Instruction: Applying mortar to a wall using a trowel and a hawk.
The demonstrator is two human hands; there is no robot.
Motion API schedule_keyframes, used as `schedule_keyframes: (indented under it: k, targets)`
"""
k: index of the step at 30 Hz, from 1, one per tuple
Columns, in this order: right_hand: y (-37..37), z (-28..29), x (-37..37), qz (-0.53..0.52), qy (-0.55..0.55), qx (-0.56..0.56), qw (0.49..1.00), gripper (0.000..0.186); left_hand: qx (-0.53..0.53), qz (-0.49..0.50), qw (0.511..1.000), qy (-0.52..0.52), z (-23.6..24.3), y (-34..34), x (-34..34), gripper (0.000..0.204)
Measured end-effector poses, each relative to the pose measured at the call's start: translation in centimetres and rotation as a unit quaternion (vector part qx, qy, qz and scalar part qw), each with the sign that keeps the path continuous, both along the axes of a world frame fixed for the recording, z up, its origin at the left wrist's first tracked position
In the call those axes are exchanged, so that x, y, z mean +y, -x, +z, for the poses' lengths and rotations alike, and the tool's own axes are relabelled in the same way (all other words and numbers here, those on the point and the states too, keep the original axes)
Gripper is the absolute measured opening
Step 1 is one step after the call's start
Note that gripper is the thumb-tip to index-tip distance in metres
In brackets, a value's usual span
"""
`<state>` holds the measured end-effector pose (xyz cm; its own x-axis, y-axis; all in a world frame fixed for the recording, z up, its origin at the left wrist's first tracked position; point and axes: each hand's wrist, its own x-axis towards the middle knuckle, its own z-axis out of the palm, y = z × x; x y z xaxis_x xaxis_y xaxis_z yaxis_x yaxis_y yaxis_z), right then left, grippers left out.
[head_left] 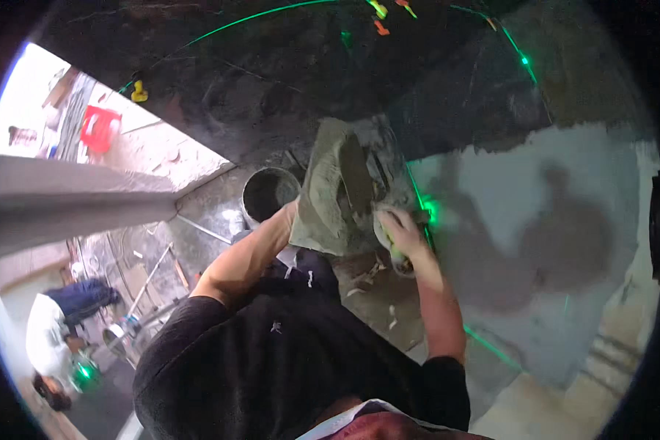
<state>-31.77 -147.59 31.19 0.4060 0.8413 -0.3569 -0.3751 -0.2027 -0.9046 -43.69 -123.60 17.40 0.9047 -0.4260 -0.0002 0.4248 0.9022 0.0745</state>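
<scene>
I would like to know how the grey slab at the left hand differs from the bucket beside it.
Shape: the slab is broad with straight edges, while the bucket is round and hollow.
Surface: the slab carries a rough, uneven grey coat; the bucket's inside looks dark, with little detail visible.
Contact: the left hand meets the slab's edge, its fingers mostly hidden; no hand shows on the bucket.
Shared: both are in front of the person.

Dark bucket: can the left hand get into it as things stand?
Probably not without letting go: the left hand appears to be supporting the mortar-coated slab, which hides most of it. The dark bucket itself looks uncovered, close beside that forearm in the picture.
</scene>
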Motion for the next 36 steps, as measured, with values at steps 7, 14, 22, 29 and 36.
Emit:
schedule_keyframes:
  k: [7,14,22,29,36]
  targets:
    - [-0.2,-4.1,-11.8,-0.024,0.176,-0.179,0.968,0.022,0.147,0.128,0.963,-0.186,8.4,-2.5,-4.7,0.047]
    - [7.3,-9.4,-22.6,0.1,0.555,-0.509,0.65,0.041,0.009,0.128,0.988,-0.09,6.5,-3.8,-2.4,0.046]
    - [8.3,17.0,-6.1,0.296,0.579,-0.558,0.515,0.033,0.033,0.196,0.919,-0.34,11.2,-6.3,-2.0,0.05]
    - [1.4,23.8,5.8,0.5,0.555,-0.36,0.558,0.032,-0.101,0.251,0.86,-0.432,3.1,-12.1,-7.3,0.057]
    - [-2.0,15.2,-0.1,0.668,0.583,-0.233,0.4,0.034,0.125,0.061,0.977,-0.159,-0.2,-20.2,-15.6,0.04]
